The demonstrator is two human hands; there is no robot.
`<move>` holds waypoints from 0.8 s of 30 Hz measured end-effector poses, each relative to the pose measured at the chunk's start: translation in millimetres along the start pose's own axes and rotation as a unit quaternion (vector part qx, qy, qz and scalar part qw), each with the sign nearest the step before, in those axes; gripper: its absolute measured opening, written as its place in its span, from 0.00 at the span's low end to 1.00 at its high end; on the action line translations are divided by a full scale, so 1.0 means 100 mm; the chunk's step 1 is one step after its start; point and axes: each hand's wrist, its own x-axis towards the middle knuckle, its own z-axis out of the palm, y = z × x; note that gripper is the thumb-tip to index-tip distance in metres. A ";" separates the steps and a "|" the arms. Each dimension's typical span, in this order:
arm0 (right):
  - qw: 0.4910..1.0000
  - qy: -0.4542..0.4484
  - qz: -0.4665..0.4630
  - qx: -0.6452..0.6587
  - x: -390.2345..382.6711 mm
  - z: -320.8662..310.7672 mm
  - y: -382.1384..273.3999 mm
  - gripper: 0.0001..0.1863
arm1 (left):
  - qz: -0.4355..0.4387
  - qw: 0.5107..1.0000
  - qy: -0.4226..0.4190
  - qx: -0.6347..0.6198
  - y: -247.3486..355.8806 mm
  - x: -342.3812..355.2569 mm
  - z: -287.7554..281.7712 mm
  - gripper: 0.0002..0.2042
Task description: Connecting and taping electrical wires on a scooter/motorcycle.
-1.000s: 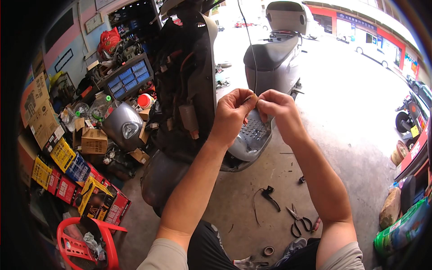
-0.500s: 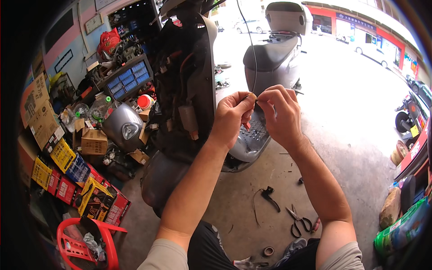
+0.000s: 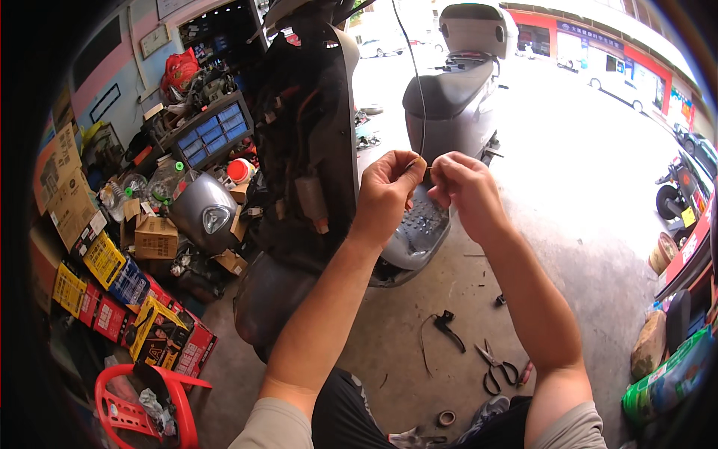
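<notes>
In front of my chest, above the scooter's grey footboard [image 3: 419, 238], both hands are raised close together. My left hand [image 3: 385, 196] is closed, its thumb and forefinger pinching a thin dark wire. My right hand [image 3: 467, 187] is closed too, its fingertips pinching the same wire a short way to the right. A short yellowish stretch of the wire [image 3: 428, 168] shows between the fingertips. From above, a long dark cable [image 3: 420, 90] hangs down to the hands; whether it joins the wire is hidden by the fingers. The scooter [image 3: 307, 150] at left has its front cover off, exposing dark inner parts.
Scissors [image 3: 497, 368], a black lever-like part [image 3: 449, 331] with a thin lead and a tape roll [image 3: 446, 418] lie on the floor. Left are a red plastic chair [image 3: 183, 411], cartons [image 3: 157, 238] and a grey headlight panel [image 3: 206, 206]. Another scooter [image 3: 449, 97] stands ahead.
My right hand has turned and lowered slightly, its fingers curling in more and drawing a little away from the left. A yellowish stretch of wire now shows between them. My left hand stays nearly still.
</notes>
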 end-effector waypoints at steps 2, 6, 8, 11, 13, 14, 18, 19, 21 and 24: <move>0.953 0.122 -0.180 -0.209 -0.07 0.17 0.04 0.03 | -0.029 0.999 0.002 -0.026 0.01 0.00 -0.02 0.05; 0.767 0.137 -0.413 -0.471 -0.10 0.19 0.01 0.05 | -0.046 0.994 -0.019 -0.093 -0.01 0.02 -0.07 0.06; 0.704 0.141 -0.461 -0.522 -0.07 0.16 0.00 0.09 | -0.048 0.993 -0.028 -0.103 -0.01 0.03 -0.05 0.06; 0.716 0.143 -0.454 -0.511 -0.07 0.15 0.02 0.07 | -0.052 0.991 -0.033 -0.118 -0.02 0.03 -0.04 0.06; 0.768 0.142 -0.401 -0.478 -0.05 0.16 0.08 0.05 | -0.044 0.991 -0.036 -0.122 -0.04 0.03 -0.02 0.06; 0.815 0.141 -0.345 -0.444 -0.04 0.17 0.10 0.04 | -0.045 0.991 -0.036 -0.121 -0.04 0.02 -0.01 0.06; 0.998 0.001 0.029 0.055 -0.03 0.17 0.03 0.04 | -0.035 0.996 0.010 -0.076 -0.04 0.00 0.00 0.06; 0.994 -0.005 0.047 0.104 -0.07 0.22 -0.04 0.05 | -0.027 0.997 0.017 -0.065 -0.03 0.01 0.01 0.06; 0.991 -0.033 0.035 0.125 -0.06 0.11 0.01 0.05 | -0.044 0.996 0.008 -0.082 0.00 0.00 0.02 0.06; 0.962 0.055 -0.155 -0.218 -0.11 0.20 0.06 0.03 | -0.066 0.990 -0.013 -0.125 -0.03 0.02 -0.05 0.06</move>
